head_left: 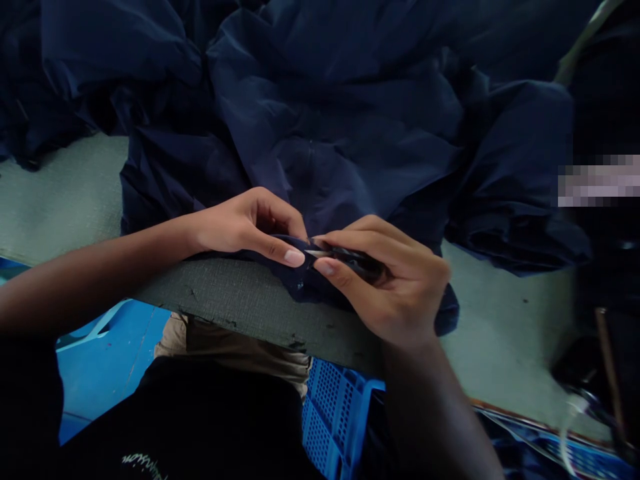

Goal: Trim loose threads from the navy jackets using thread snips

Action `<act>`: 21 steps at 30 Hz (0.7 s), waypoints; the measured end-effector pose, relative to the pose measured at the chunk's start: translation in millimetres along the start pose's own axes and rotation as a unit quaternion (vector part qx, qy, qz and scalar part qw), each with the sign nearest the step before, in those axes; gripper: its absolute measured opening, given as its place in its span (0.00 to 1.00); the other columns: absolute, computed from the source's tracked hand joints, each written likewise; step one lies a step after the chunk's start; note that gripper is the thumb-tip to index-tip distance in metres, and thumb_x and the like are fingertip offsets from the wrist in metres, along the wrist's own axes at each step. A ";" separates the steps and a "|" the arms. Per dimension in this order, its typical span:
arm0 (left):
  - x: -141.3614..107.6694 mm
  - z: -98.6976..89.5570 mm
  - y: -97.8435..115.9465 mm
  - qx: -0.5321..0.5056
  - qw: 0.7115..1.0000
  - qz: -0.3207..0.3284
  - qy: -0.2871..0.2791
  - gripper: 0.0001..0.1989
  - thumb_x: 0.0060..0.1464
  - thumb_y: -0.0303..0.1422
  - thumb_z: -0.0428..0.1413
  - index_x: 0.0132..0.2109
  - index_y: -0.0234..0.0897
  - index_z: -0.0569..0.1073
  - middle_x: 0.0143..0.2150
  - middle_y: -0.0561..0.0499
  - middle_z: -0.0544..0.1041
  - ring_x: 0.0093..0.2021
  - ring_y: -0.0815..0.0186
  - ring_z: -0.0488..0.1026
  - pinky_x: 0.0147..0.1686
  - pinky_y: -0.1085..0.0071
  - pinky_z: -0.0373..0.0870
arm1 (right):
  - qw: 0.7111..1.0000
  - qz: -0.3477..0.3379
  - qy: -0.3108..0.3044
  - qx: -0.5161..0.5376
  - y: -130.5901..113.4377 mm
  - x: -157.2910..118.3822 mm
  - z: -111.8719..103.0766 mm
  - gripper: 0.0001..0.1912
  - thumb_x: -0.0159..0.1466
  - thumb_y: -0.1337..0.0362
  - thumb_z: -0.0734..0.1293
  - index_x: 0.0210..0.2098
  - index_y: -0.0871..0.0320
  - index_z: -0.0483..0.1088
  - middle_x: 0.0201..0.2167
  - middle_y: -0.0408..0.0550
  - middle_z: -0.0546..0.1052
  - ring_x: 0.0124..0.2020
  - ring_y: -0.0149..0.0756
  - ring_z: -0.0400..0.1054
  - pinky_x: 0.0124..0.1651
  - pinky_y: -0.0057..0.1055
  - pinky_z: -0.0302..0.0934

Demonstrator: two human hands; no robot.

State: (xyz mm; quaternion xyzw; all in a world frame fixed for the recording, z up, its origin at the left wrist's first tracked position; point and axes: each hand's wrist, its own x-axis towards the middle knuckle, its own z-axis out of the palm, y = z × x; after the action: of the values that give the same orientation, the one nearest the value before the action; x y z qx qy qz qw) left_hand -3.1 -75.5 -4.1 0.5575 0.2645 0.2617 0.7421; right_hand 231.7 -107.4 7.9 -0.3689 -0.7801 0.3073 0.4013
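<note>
Two hands (235,223) (400,280) at navy fabric (330,113), one with one pointed tool (357,258)

A perforated blue crate (336,407) shows below the grey-green table (500,333), with blue floor (107,380) farther left.

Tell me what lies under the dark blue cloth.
The dark blue cloth lies on a greenish table, which shows to either side and along the near edge. Anything else beneath is covered and cannot be seen.
</note>
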 end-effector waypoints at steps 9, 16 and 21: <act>-0.3 0.4 -0.7 0.021 1.000 -0.008 -0.009 0.09 0.52 0.35 0.71 0.35 0.33 0.84 0.36 0.46 0.83 0.39 0.66 0.79 0.42 0.71 0.75 | 1.000 -0.016 0.003 -0.004 -0.5 -1.1 1.4 0.09 0.62 0.67 0.78 0.42 0.50 0.81 0.34 0.43 0.80 0.29 0.32 0.73 0.28 0.31 0.68; -0.2 0.1 -0.3 0.020 1.000 -0.010 -0.007 0.08 0.52 0.34 0.71 0.35 0.34 0.85 0.37 0.45 0.84 0.38 0.65 0.80 0.41 0.70 0.76 | 0.999 -0.042 0.019 -0.023 -0.8 -2.0 2.4 0.09 0.62 0.67 0.78 0.42 0.50 0.81 0.34 0.44 0.81 0.29 0.34 0.74 0.28 0.33 0.70; -0.4 -1.3 -0.8 0.025 1.000 -0.006 -0.015 0.08 0.53 0.34 0.71 0.37 0.34 0.85 0.36 0.45 0.84 0.39 0.65 0.79 0.42 0.70 0.75 | 0.999 -0.044 0.016 -0.015 -0.8 -2.4 2.7 0.10 0.62 0.68 0.78 0.42 0.50 0.81 0.34 0.44 0.81 0.29 0.33 0.74 0.28 0.33 0.69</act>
State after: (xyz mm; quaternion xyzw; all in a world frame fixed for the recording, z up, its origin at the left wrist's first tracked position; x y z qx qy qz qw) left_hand -4.2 -75.0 -5.2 0.5781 0.2625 0.2422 0.7337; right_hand 230.1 -110.3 6.2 -0.3446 -0.7939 0.2716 0.4210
